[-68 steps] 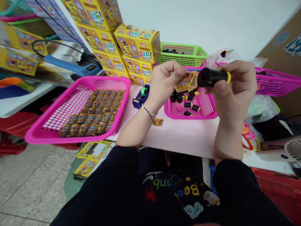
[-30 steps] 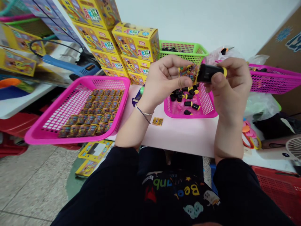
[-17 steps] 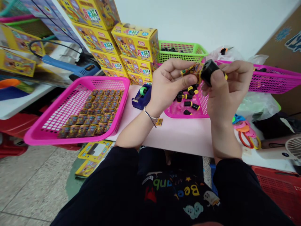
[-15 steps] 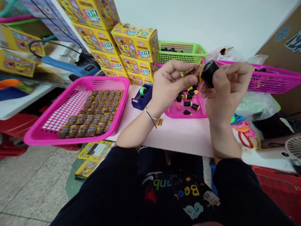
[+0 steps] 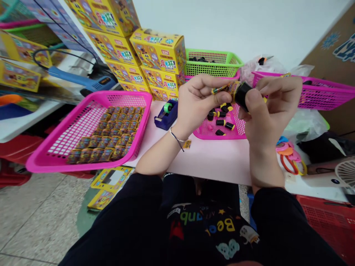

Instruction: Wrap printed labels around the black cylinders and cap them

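Above small pink basket [image 5: 213, 137], left hand [image 5: 201, 105] pinches small printed packet [image 5: 224, 88] between thumb and fingers, grip nearly closed; right hand [image 5: 273, 111] curls its grip round black tube with yellow end [image 5: 242, 96], packet's edge against tube. Both held in air. Loose black-and-yellow tubes [image 5: 224, 122] lie unwrapped in basket below; many wrapped packets [image 5: 107, 135] already stand in rows across large pink basket [image 5: 124, 94]. Pale pink surface [image 5: 210, 159] carries both baskets, plus blue tape dispenser [image 5: 166, 115] beside stacked yellow boxes [image 5: 156, 48].
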The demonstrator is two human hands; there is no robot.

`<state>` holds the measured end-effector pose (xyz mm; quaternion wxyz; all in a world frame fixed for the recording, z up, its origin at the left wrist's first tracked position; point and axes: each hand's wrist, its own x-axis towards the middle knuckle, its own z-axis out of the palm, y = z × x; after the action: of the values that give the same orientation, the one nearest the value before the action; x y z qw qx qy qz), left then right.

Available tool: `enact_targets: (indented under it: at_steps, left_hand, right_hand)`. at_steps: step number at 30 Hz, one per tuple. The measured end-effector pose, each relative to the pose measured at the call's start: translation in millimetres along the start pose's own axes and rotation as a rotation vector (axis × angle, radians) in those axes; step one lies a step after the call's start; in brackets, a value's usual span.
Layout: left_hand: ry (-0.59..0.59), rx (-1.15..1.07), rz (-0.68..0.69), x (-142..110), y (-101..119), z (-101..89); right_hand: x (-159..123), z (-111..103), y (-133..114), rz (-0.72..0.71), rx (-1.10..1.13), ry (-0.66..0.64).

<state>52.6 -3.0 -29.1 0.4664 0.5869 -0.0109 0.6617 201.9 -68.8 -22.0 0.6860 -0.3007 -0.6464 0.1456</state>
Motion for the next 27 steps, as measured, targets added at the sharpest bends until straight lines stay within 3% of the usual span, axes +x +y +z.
enact_targets:
  at_steps: [4, 9, 15, 19, 22, 27]
  left_hand:
    - [-0.039, 0.048, -0.022, 4.6, -2.4, -9.4]
    - [-0.056, 0.061, 0.006, 5.3, -2.8, -13.4]
    - [-0.196, 0.087, -0.11, 15.8, 0.9, -23.7]
    - [-0.131, 0.179, -0.12, 17.6, 2.9, -29.5]
    - [-0.162, 0.231, -0.132, 18.1, 2.1, -32.5]
    - [-0.226, 0.291, -0.069, 21.3, 5.7, -35.6]
  right_hand:
    - [6.7, -4.8, -2.5, -0.124, -0.018, 0.083]
    - [10.9, -6.7, -4.5, -0.099, -0.03, 0.0]
    - [25.1, -18.0, -2.0, -0.344, -0.028, -0.113]
    - [27.3, -30.6, -2.0, -0.183, -0.117, -0.187]
    - [24.3, -33.9, -1.7, -0.043, -0.113, -0.265]
    - [20.3, -29.7, 2.4, -0.035, -0.104, -0.234]
